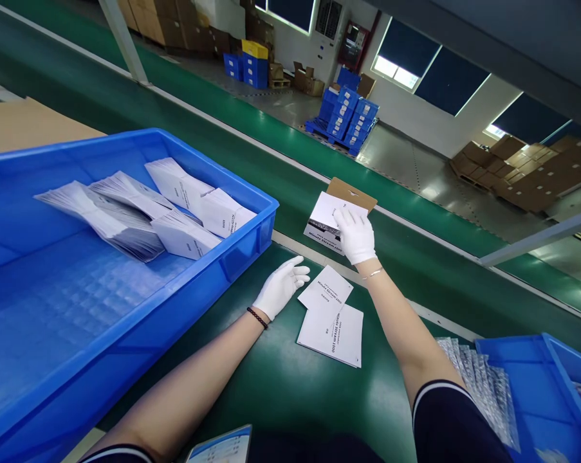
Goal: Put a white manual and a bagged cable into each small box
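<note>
My left hand (280,287), in a white glove, hovers beside the booklets with its fingers apart and nothing in them. Just right of it lies a small white booklet (329,283) printed "Minute Stream 1000", overlapping a stack of booklets (333,337). My right hand (356,236), also gloved, has its fingers closed on another white booklet (332,209). That booklet sits at the mouth of a printed box (323,238), whose brown cardboard flap (352,193) stands up behind. How deep the booklet reaches into the box is hidden.
A big blue bin (213,289) with several bundles of booklets (184,186) stands at left. At lower right, clear bubble-wrap pouches (488,386) rest by another blue bin (516,366). A green conveyor belt (420,276) runs beyond the work surface, and a metal post (123,42) rises at upper left.
</note>
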`<control>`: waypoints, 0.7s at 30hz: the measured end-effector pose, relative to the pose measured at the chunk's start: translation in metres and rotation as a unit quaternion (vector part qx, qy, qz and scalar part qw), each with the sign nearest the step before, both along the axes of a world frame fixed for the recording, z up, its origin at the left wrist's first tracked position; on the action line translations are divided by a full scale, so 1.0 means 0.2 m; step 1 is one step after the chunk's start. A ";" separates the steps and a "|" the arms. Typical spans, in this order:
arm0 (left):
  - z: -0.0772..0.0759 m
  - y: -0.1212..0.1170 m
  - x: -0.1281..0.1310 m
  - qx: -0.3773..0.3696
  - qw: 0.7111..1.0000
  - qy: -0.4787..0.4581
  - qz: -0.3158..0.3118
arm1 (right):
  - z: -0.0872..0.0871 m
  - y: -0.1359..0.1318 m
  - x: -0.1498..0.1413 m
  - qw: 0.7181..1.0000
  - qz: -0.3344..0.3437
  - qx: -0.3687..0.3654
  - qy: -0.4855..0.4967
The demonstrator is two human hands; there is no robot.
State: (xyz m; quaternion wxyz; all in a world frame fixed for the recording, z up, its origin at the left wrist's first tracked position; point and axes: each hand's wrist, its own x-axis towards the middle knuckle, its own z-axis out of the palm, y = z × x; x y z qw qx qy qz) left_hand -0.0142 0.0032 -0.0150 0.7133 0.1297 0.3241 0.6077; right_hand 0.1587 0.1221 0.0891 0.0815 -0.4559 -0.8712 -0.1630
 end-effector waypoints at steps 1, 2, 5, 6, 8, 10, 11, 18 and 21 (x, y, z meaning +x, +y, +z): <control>0.00 -0.01 0.00 0.008 1.000 0.020 0.003 | -0.01 0.04 0.01 0.999 -0.025 -0.036 -0.018; 0.01 -0.01 0.00 0.020 0.998 0.058 0.012 | -0.02 0.07 0.02 0.995 -0.043 -0.077 -0.036; 0.03 -0.04 0.01 0.075 0.962 0.258 0.055 | -0.08 0.05 0.05 0.990 -0.054 -0.127 -0.033; 0.03 -0.05 0.01 0.092 0.939 0.326 0.061 | -0.10 0.01 0.06 0.991 -0.054 -0.119 -0.009; 0.04 -0.07 0.03 0.117 0.898 0.422 0.046 | -0.15 -0.10 0.10 0.990 -0.067 -0.119 0.037; 0.05 -0.08 0.04 0.138 0.871 0.472 0.002 | -0.19 -0.23 0.15 0.977 -0.117 -0.171 0.053; 0.05 -0.08 0.04 0.148 0.858 0.492 -0.021 | -0.22 -0.29 0.17 0.966 -0.148 -0.204 0.052; 0.03 -0.08 0.05 0.176 0.866 0.461 -0.082 | -0.30 -0.50 0.33 0.897 -0.201 -0.315 0.235; 0.04 -0.09 0.05 0.142 0.917 0.369 -0.053 | -0.26 -0.55 0.37 0.858 -0.195 -0.333 0.338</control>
